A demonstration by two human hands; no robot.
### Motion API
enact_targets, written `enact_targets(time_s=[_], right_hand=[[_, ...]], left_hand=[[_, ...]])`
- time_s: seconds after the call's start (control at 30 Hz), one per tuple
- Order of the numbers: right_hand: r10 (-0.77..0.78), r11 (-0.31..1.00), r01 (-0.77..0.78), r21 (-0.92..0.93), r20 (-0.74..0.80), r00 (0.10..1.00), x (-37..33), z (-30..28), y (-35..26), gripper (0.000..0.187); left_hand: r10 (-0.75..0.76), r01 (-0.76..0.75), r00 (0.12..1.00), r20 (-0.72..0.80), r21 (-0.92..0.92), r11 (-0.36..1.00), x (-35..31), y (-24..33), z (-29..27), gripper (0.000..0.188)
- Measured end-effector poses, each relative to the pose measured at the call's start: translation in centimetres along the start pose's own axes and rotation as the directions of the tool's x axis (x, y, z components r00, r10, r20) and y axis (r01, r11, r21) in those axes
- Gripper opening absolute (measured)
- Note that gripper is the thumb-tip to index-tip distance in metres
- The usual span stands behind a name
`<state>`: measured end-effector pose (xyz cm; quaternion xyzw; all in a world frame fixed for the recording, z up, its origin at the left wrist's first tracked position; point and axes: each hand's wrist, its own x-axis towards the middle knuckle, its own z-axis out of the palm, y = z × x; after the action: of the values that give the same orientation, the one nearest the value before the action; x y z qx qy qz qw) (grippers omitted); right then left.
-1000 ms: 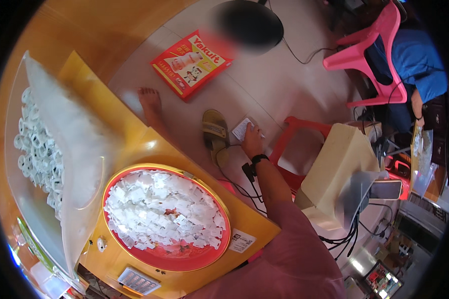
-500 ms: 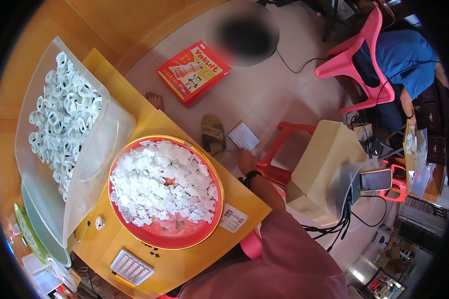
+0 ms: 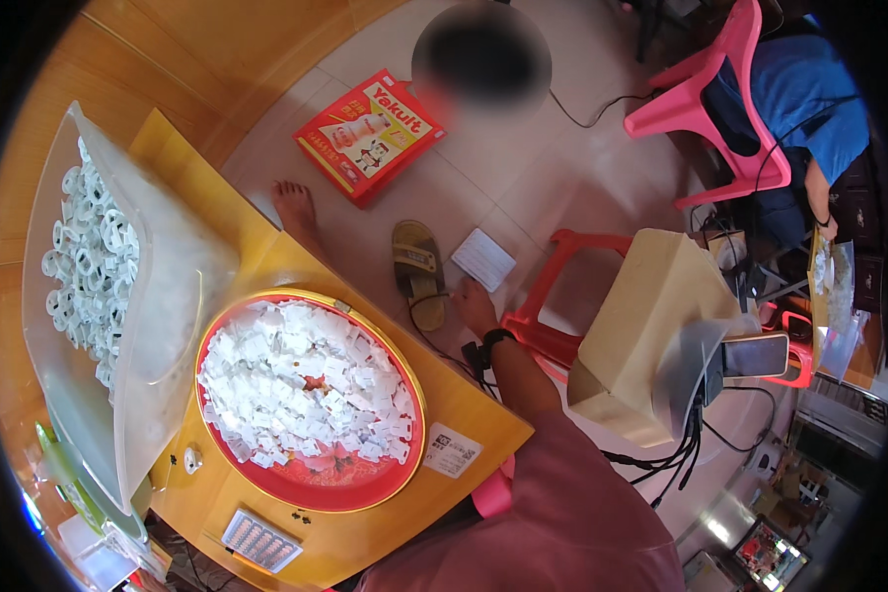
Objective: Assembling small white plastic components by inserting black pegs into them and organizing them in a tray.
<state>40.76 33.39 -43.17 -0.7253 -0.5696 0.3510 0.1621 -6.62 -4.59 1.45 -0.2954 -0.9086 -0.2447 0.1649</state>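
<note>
My right hand (image 3: pixel 476 304) reaches down to the tiled floor beside the yellow table (image 3: pixel 469 414). A black band sits on its wrist. Its fingertips are at the near edge of a white paper sheet (image 3: pixel 483 259) lying on the floor; whether they grip it cannot be told. A tan sandal (image 3: pixel 419 271) lies just left of the hand. On the table a round red tray (image 3: pixel 365 488) with a gold rim holds several small white pieces. My left hand is out of view.
A clear plastic bag (image 3: pixel 168 326) of white rings lies on the table's left. A bare foot (image 3: pixel 296 212) and a flat red box (image 3: pixel 370 133) are on the floor. A red stool (image 3: pixel 562 296), a cardboard box (image 3: pixel 651 335) and a pink chair (image 3: pixel 720 109) stand at right, where another person sits.
The view has shifted, so the tray and bag sit further left. My right hand stays low by the white paper, now just behind its near edge instead of over it.
</note>
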Motion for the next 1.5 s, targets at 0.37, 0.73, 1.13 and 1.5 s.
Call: enact_targets(time_s=[0.37,0.73,1.13,1.5], right_hand=[[-0.052,0.959,0.107,-0.262,0.209,0.977,2.5,-5.3,-4.2,0.030],[-0.059,0.923,0.093,0.373,-0.101,0.993,7.2,-18.2,-12.0,0.018],[-0.542,0.742,0.634,0.219,-0.362,0.759,-10.1,-35.3,-40.6,0.020],[-0.850,0.263,0.949,-0.175,0.424,0.314,-25.4,-14.9,-51.9,0.029]], left_hand=[[-0.168,0.164,0.986,-0.023,-0.115,0.980,-1.1,-0.2,-1.2,0.033],[-0.398,0.313,0.894,0.207,-0.924,0.222,0.2,5.0,0.3,0.018],[-0.095,0.400,0.917,0.388,-0.886,0.234,-0.4,4.9,1.5,0.026],[0.043,0.170,0.968,0.248,-0.772,0.612,-0.9,6.3,3.0,0.035]])
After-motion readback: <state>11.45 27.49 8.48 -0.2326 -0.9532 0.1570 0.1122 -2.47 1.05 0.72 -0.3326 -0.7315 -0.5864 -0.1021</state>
